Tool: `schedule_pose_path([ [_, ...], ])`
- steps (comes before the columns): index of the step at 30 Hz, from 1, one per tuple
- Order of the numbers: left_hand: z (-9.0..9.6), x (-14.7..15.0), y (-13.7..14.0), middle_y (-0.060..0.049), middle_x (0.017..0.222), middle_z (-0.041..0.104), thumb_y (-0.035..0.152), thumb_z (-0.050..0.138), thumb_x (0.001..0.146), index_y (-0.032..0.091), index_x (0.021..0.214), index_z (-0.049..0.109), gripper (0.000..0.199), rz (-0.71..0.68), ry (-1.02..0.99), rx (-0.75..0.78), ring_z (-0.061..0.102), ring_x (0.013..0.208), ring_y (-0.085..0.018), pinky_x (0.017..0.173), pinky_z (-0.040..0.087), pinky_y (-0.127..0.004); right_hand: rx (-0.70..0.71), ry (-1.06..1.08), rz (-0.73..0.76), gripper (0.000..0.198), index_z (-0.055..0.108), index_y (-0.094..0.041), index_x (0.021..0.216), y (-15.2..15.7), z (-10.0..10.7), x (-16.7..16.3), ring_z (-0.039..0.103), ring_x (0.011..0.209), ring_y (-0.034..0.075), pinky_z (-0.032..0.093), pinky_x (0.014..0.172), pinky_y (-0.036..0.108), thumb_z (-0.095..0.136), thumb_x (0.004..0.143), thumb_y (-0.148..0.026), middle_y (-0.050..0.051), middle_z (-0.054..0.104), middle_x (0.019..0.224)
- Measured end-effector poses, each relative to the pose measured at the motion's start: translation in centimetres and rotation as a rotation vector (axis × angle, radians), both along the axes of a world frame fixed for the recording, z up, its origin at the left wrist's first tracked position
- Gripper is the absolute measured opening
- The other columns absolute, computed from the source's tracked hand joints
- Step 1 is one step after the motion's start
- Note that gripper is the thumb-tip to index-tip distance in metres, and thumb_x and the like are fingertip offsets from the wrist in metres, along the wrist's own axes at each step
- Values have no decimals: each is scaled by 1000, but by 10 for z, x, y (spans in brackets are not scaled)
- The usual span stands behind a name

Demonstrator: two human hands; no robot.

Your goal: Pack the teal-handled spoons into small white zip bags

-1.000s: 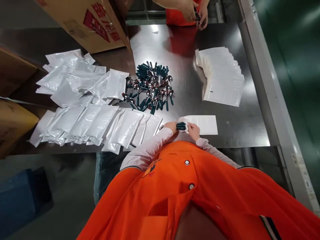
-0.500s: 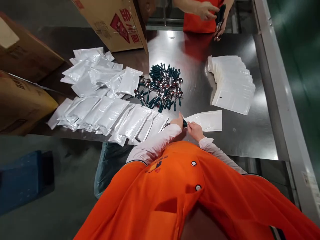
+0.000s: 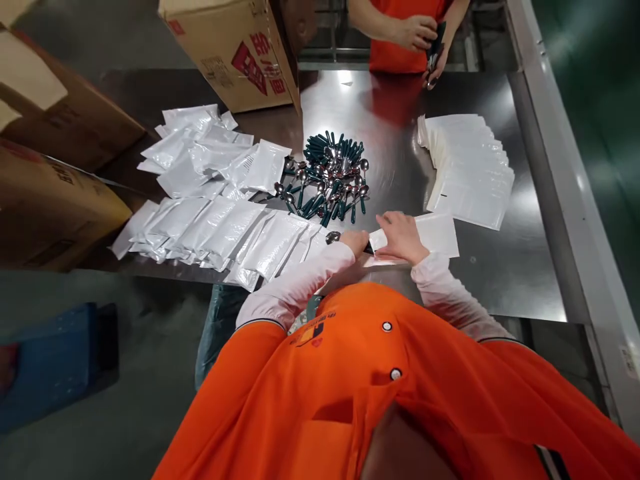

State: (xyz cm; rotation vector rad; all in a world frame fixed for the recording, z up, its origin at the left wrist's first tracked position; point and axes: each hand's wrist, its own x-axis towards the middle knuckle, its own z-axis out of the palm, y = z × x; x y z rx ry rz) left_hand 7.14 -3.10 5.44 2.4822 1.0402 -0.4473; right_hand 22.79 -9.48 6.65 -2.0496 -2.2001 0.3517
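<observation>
My left hand (image 3: 354, 243) is closed around spoons (image 3: 333, 237), whose shiny bowls stick out to its left. Their dark handles point right, toward the mouth of a white plastic bag (image 3: 439, 235). My right hand (image 3: 403, 239) lies over that bag near its left end, fingers bent around its edge. Whether the handle tips are inside the bag is hidden by my fingers. Just beyond my hands is a loose pile of spoons (image 3: 333, 177) with dark green handles. A fanned stack of flat white bags (image 3: 470, 170) lies at the right.
Filled white packets (image 3: 235, 230) lie in a row and a heap on the left of the metal table (image 3: 520, 280). Cardboard boxes (image 3: 235, 60) stand at the back and far left. Across the table, a co-worker's hands (image 3: 420, 33) hold dark-handled spoons.
My right hand has shifted from beside the dark handles onto the white bag, which has moved slightly right. My left hand has moved slightly left, still holding the spoons.
</observation>
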Motion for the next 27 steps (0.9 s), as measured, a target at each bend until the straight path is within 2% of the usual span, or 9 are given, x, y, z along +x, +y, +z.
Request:
schedule_pose_path([
  [3, 25, 2, -3, -27, 113, 70, 13, 38, 103, 1, 129, 60, 36, -104, -22, 108, 68, 115, -37, 95, 49, -43, -451, 60, 152, 75, 77, -9, 108, 40, 24, 17, 63, 97, 29, 44, 82, 33, 103, 44, -35, 16, 74, 107],
  [6, 47, 4, -8, -27, 111, 68, 14, 32, 105, 1, 126, 62, 38, -189, -26, 245, 70, 109, -36, 89, 50, -41, -774, 456, 331, 49, 79, -11, 82, 63, 26, 19, 62, 75, 19, 44, 71, 29, 98, 44, -36, 3, 74, 78],
  [8, 59, 2, -12, -27, 111, 67, 14, 33, 105, 1, 125, 63, 38, -192, -22, 313, 70, 109, -36, 88, 50, -41, -738, 712, 370, 44, 77, -12, 73, 65, 18, 12, 60, 70, 16, 46, 68, 28, 95, 44, -39, 1, 71, 70],
  [11, 79, -8, -12, -27, 114, 66, 15, 33, 105, 2, 131, 62, 42, -221, -15, 364, 69, 110, -35, 91, 50, -43, -538, 931, 314, 38, 71, -13, 66, 55, 5, -1, 57, 64, 14, 46, 62, 26, 90, 45, -38, -1, 66, 64],
  [15, 116, -40, 13, -20, 136, 62, 25, 52, 102, 18, 153, 50, 51, -307, -232, 420, 63, 124, -31, 109, 42, -46, -316, 1144, 209, 37, 66, -15, 75, 36, 1, -17, 56, 66, 14, 47, 64, 26, 86, 53, -37, -3, 61, 66],
  [19, 140, -64, 51, -17, 142, 61, 46, 59, 99, 17, 159, 40, 69, -51, -481, 312, 59, 129, -32, 112, 41, -44, -146, 1274, 126, 48, 69, -14, 91, 20, 11, -39, 64, 83, 20, 52, 79, 30, 91, 56, -38, 1, 71, 85],
  [22, 131, -64, 56, -13, 130, 70, 44, 44, 105, 15, 148, 54, 52, -100, -569, 41, 66, 119, -25, 105, 48, -36, -111, 1408, 91, 51, 72, -15, 99, 10, 10, -60, 69, 93, 25, 55, 87, 37, 92, 62, -43, 6, 75, 96],
  [25, 103, -57, 39, -11, 142, 65, 41, 47, 102, 19, 135, 66, 43, -325, -520, -129, 55, 137, -28, 117, 40, -42, -108, 1512, 74, 45, 75, -18, 93, 1, -5, -75, 70, 101, 27, 57, 96, 43, 93, 61, -45, 8, 76, 101],
  [27, 81, -58, 28, -9, 154, 56, 40, 49, 101, 22, 135, 68, 43, -342, -471, -170, 44, 148, -31, 121, 34, -47, -107, 1509, 37, 46, 77, -18, 90, -5, -19, -79, 70, 108, 29, 55, 102, 45, 94, 56, -44, 8, 77, 104],
])
